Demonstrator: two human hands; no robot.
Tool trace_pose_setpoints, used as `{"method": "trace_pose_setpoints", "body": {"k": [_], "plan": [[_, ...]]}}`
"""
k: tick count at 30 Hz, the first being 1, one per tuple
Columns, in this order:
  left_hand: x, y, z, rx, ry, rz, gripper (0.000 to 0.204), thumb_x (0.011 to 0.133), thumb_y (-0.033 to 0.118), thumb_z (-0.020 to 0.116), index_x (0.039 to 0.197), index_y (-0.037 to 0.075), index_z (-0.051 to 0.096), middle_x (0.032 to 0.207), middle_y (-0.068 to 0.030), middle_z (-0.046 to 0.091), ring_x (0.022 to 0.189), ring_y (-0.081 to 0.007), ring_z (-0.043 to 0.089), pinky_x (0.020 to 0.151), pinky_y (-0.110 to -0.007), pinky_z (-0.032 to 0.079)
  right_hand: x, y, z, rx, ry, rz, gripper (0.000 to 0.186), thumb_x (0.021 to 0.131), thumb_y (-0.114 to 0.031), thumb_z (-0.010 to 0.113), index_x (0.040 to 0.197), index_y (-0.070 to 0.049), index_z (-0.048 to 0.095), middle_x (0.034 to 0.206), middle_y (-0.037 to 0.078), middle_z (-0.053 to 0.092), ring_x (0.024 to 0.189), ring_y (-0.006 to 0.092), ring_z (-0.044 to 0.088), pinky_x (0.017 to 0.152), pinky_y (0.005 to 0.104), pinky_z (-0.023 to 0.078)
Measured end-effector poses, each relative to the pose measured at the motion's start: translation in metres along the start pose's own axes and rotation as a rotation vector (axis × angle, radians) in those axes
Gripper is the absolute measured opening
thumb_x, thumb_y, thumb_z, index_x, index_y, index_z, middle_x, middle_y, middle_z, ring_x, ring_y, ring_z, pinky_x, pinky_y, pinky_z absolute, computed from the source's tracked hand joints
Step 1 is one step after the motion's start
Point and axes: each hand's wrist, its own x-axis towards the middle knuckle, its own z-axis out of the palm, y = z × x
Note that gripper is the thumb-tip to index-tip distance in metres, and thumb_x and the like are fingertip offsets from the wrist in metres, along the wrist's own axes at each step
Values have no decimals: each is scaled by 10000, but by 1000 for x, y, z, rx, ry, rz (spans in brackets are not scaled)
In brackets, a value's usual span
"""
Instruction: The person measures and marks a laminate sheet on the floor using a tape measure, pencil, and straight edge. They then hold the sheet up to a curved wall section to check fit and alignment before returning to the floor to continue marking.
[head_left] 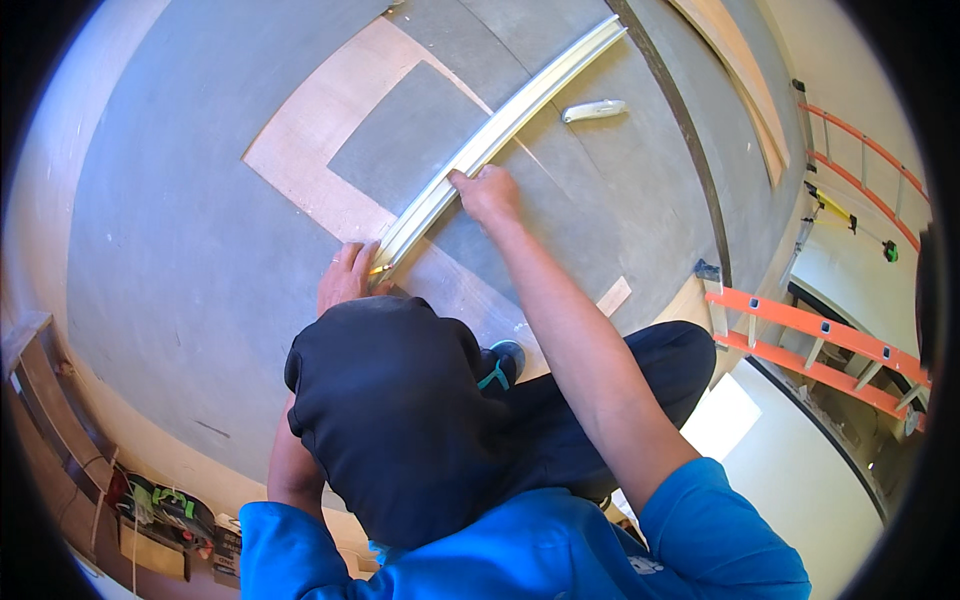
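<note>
A long, pale metal straightedge lies slantwise across a grey sheet and a pinkish-tan L-shaped strip. My right hand is closed at the straightedge's middle, with thumb and fingers pressed on its right edge. At its near end is my left hand, fingers bent around a short yellow pencil. My black-clad knee hides part of that hand and the forearm behind it. A white-grey utility knife rests on the sheet, right of the straightedge's far half.
Orange ladders lie at the right, beside a yellow clamp. A dark strip crosses the sheet. Near my foot lies a small tan offcut. At lower left are a wooden frame and a black-green tool bag.
</note>
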Motion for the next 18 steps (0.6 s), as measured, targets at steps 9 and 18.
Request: {"method": "trace_pose_setpoints", "body": {"k": [9, 18], "plan": [[-1, -4, 3, 17, -14, 30, 659, 835, 193, 838, 1432, 79, 584, 1343, -104, 607, 1239, -318, 590, 1035, -415, 503, -5, 2, -1, 84, -12, 35, 446, 882, -413, 795, 1026, 7, 748, 1055, 242, 755, 1017, 399, 726, 891, 478, 560], [-3, -9, 4, 21, 21, 83, 691, 827, 210, 842, 1446, 76, 567, 1341, -117, 611, 1235, -325, 594, 1038, -414, 500, -11, -1, 4, 187, 63, 40, 418, 844, -354, 858, 753, -45, 592, 730, 118, 658, 664, 228, 583, 643, 422, 481]]}}
